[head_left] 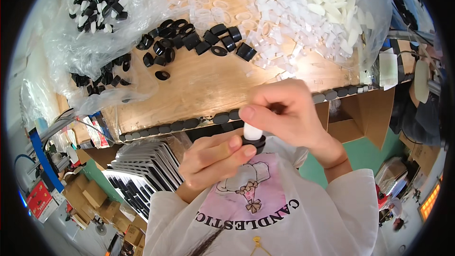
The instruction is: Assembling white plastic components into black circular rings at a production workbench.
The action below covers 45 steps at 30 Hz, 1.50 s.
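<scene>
Workshop clutter fills the far left: cardboard boxes piled low down, plus a blue upright strip leaning at an angle. Moving right, crumpled clear plastic is spread over that end of the wooden table, with a heap of mixed black and white bits on it up top and more small black parts lower down. Below the near edge there's a fanned stack of white-and-black panels. Next along, a loose bunch of glossy black rings sits on the bare wood, some flat, some on their sides, and a row of dark round discs lines the table's front edge.

Now the hands. Left hand is pinching a black round part in its fingertips, just in front of the table edge. Right hand has its grip on a white plug standing roughly upright at the black part; can't tell how deep it goes. So both hands are close together, each clamped on its own piece.

Further right it's a big spread of translucent pieces, then off-white flat pieces, with an open cardboard box below.
</scene>
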Available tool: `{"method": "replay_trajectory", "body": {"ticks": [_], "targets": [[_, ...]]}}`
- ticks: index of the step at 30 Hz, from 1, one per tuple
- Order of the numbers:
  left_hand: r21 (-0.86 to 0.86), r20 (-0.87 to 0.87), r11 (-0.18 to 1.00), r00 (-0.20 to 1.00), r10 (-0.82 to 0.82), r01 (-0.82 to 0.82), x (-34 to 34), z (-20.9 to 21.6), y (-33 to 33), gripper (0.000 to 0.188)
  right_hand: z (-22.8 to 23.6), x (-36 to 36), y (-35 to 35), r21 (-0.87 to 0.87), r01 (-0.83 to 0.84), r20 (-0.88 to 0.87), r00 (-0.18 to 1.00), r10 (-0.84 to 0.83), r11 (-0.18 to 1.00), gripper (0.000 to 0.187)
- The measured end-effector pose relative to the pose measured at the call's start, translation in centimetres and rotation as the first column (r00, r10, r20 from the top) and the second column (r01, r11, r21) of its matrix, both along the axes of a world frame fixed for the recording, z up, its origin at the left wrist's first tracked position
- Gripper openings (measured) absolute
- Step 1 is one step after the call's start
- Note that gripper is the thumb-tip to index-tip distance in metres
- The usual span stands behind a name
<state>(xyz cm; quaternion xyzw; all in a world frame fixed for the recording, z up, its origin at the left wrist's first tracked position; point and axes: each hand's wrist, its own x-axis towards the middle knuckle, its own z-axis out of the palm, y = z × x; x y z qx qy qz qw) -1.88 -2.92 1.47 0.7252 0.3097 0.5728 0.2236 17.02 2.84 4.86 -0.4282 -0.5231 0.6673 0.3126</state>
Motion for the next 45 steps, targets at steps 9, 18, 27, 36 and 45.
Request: {"method": "replay_trajectory", "body": {"ticks": [9, 18, 27, 36, 45], "targets": [[-0.252, -0.122, 0.921, 0.954, 0.274, -0.297, 0.6, 0.3, 0.2, 0.019, -3.1, 0.8, -2.2, 0.834, -0.238, 0.356, 0.922, -0.156, 0.498, 0.045], [-0.147, -0.300, 0.651, 0.661, 0.688, -0.745, -11.8, 2.5, 18.3, 0.029, -6.1, 9.7, 5.3, 0.744, 0.310, 0.440, 0.440, -0.783, 0.592, 0.036], [-0.272, -0.520, 0.907, 0.842, 0.142, -0.322, -3.0, -4.2, 13.5, 0.029, -8.7, 12.7, 11.4, 0.895, -0.091, 0.425, 0.474, -0.771, 0.437, 0.027], [-0.516, -0.375, 0.814, 0.925, 0.065, -0.267, 0.2, -4.0, 8.9, 0.032, -6.6, 9.5, 6.3, 0.834, 0.234, 0.358, 0.460, -0.813, 0.500, 0.023], [-0.620, 0.019, 0.779, 0.994, -0.105, 0.094, 7.1, -1.5, 9.2, 0.019, -7.0, 8.4, 3.1, 0.776, 0.364, 0.213, 0.617, -0.758, 0.514, 0.014]]}}
